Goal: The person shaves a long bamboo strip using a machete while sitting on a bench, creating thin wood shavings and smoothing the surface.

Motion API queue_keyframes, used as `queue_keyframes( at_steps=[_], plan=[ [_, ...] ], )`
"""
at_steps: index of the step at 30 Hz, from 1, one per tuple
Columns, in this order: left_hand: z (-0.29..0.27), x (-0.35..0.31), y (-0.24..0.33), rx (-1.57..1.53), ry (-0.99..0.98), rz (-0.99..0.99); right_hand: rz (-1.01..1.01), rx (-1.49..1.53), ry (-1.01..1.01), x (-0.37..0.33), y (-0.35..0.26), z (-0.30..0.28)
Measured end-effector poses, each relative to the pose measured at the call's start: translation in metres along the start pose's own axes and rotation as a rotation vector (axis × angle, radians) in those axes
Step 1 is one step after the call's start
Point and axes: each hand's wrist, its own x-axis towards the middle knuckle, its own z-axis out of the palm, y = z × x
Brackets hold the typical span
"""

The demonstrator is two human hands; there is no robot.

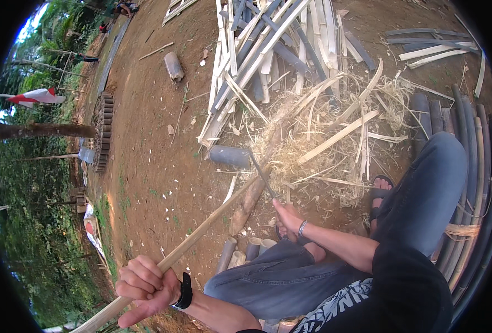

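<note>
My left hand (146,283), with a black band at its wrist, is closed around a long pale bamboo strip (207,223) at the lower left. The strip slants up and away to the middle, where its far end lies over a rough wooden log (250,201). My right hand (289,217) is closed on the handle of a long-bladed knife (261,174); its fingers hide most of the handle. The dark blade crosses the strip near its far end. Beyond the blade, curly bamboo shavings (318,139) heap on the ground.
Split bamboo strips (279,41) are piled at the far middle, with more strips (440,44) at far right. A short bamboo section (229,156) lies beside the log. Cut bamboo pieces (252,248) stand by my knee. Long dark poles (473,166) lie bundled at my right.
</note>
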Motion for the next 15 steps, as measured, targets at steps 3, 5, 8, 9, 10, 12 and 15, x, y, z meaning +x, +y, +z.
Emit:
queue_keyframes(
  at_steps=[3, 5, 8, 9, 10, 12, 15],
  plan=[
    [-0.001, 0.001, -0.002, -0.035, -0.008, -0.003, -0.347, -0.154, -0.288, -0.042, -0.028, 0.021],
    [0.003, 0.002, -0.005, -0.072, -0.045, -0.024, -0.528, -0.331, -0.180, -0.031, -0.018, 0.017],
    [0.006, 0.007, -0.008, -0.118, -0.071, -0.017, -0.397, -0.417, -0.009, 0.007, 0.011, -0.011],
    [0.004, 0.005, -0.005, -0.123, -0.068, -0.014, -0.253, -0.320, 0.034, 0.004, 0.007, -0.014],
    [0.005, 0.004, -0.003, -0.124, -0.089, -0.022, -0.116, -0.225, 0.080, -0.001, -0.008, -0.018],
    [0.007, 0.004, 0.001, -0.118, -0.142, -0.033, 0.192, 0.081, -0.037, -0.005, -0.015, -0.014],
    [0.001, 0.007, -0.007, -0.124, -0.078, -0.010, -0.321, -0.226, -0.182, -0.024, -0.019, 0.014]
  ],
)
